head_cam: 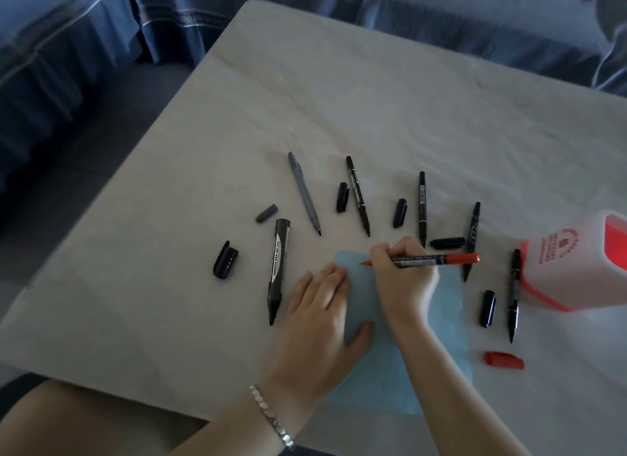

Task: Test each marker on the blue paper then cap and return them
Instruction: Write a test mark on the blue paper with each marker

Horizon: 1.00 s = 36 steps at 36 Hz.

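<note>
Red marker (441, 259), seemingly pinched, right hand (397, 279).

The single camera sits on my head, facing forward and steeply down over the pale grey cloth-covered table (339, 99), near enough that my left hand (322, 306) and right hand (397, 279) fill the lower middle.

A pale cloth-covered table (305, 99) is carrying a blue paper sheet (380, 377) at its front edge, uncapped markers (279, 269) and loose caps (225, 259).
</note>
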Each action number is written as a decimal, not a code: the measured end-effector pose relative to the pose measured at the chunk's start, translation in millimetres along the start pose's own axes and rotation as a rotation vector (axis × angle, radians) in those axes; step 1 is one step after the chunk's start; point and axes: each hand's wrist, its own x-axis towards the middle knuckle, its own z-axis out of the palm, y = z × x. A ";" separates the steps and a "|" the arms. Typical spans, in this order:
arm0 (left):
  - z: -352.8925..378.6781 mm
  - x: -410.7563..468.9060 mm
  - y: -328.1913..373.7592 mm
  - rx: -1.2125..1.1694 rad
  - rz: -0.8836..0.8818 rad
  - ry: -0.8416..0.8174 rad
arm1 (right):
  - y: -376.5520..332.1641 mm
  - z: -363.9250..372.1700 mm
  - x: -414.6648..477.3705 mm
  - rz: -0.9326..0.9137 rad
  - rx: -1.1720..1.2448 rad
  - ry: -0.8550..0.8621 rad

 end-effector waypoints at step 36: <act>1.1 1.2 -0.2 0.010 0.016 0.028 | -0.8 0.1 0.0 -0.018 -0.011 -0.062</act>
